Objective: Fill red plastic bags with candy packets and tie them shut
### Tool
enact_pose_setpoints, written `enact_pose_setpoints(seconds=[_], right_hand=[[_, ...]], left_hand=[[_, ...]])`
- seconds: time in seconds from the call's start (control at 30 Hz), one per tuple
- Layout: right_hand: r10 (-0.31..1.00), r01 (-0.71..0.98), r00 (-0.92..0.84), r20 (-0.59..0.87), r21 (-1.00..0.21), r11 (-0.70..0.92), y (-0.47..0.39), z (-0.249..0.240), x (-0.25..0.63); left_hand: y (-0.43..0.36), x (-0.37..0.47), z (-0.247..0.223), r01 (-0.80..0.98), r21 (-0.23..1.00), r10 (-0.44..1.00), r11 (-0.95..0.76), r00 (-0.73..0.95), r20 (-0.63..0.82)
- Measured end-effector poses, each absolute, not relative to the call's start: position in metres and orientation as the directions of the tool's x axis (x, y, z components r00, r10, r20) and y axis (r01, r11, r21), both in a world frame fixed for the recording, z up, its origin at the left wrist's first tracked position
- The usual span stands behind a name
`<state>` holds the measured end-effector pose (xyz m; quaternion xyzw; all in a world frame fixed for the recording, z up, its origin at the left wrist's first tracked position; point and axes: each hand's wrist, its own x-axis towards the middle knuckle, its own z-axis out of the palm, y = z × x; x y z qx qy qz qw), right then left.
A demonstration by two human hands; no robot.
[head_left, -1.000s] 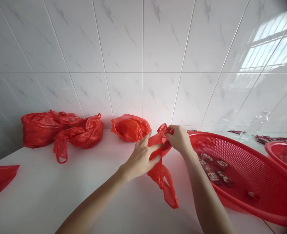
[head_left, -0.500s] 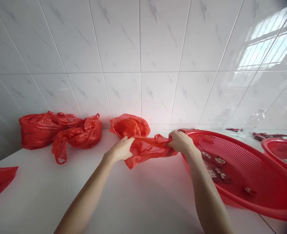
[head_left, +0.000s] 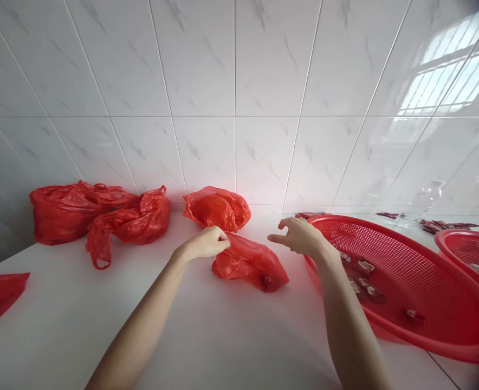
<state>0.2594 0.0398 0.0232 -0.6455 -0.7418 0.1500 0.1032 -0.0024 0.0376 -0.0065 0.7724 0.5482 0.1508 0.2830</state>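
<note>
My left hand pinches the upper left end of a red plastic bag. The bag slopes down to the right onto the white table, and a small dark lump shows through its lower right end. To the right of the bag, my right hand is in the air with thumb and fingers apart, holding nothing. Beside that hand stands a large red mesh basket with several small dark-wrapped packets inside. Just behind my left hand, another crumpled red bag rests by the wall.
Full-looking red bags lie against the tiled wall at the left. Another red bag is at the left table edge. At the far right are a clear plastic bottle, dark wrappers and a second red basket.
My right hand has let go of the bag and its fingers have spread. The bag's right end has dropped onto the table, while my left hand still grips the other end.
</note>
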Motion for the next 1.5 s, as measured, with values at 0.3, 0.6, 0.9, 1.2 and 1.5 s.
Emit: enact_pose_setpoints(seconds=[0.3,0.6,0.9,1.2,1.5], right_hand=[[0.666,0.708,-0.702,-0.251,-0.339,0.619,0.037,-0.012,0.209],[0.820,0.876,-0.462,-0.339,-0.030,0.481,0.055,-0.041,0.195],[0.758,0.870,-0.468,-0.454,-0.087,0.485,0.047,-0.024,0.207],[0.770,0.865,-0.498,-0.399,-0.173,0.471,0.053,-0.030,0.210],[0.835,0.918,-0.371,-0.407,-0.027,0.395,0.054,-0.028,0.211]], left_hand=[[0.037,-0.001,-0.005,0.785,0.556,0.913,-0.274,0.394,-0.107],[0.035,-0.025,0.003,0.943,0.300,0.971,-0.143,0.192,-0.140],[0.020,-0.034,0.011,0.941,0.236,0.969,-0.244,0.226,0.101],[0.020,0.035,-0.019,0.769,0.293,0.805,-0.569,0.593,0.005],[0.035,0.037,-0.054,0.925,0.075,0.906,-0.372,0.379,-0.190]])
